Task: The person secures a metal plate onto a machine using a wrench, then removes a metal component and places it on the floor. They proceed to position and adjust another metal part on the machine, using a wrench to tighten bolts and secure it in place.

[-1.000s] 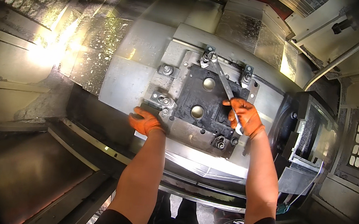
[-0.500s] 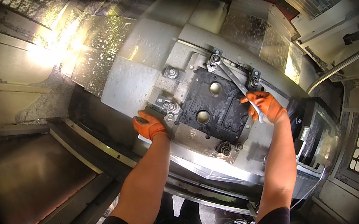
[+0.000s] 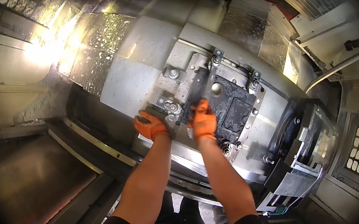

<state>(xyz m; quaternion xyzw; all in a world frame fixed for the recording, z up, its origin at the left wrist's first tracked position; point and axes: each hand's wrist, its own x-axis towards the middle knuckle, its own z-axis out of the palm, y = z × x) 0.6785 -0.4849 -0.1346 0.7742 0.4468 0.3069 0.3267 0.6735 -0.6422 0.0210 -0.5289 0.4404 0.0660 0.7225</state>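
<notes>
Fingers of right hand [image 3: 203,121] flat, together, on dark casting [image 3: 228,107]; left hand [image 3: 151,125] curled over fixture edge [image 3: 154,111]. Press evenly beneath fingertips.

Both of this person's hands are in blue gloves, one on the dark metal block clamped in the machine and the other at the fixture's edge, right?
Not quite: the gloves are orange, not blue. The head view shows the right hand on the dark metal block and the left hand at the fixture's edge.

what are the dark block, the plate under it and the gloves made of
Dark block: likely cast metal, dull, rough and black. Plate: bare steel or aluminium, by its pale grey sheen. Gloves on the left hand and right hand: orange, probably rubber-coated.
</notes>
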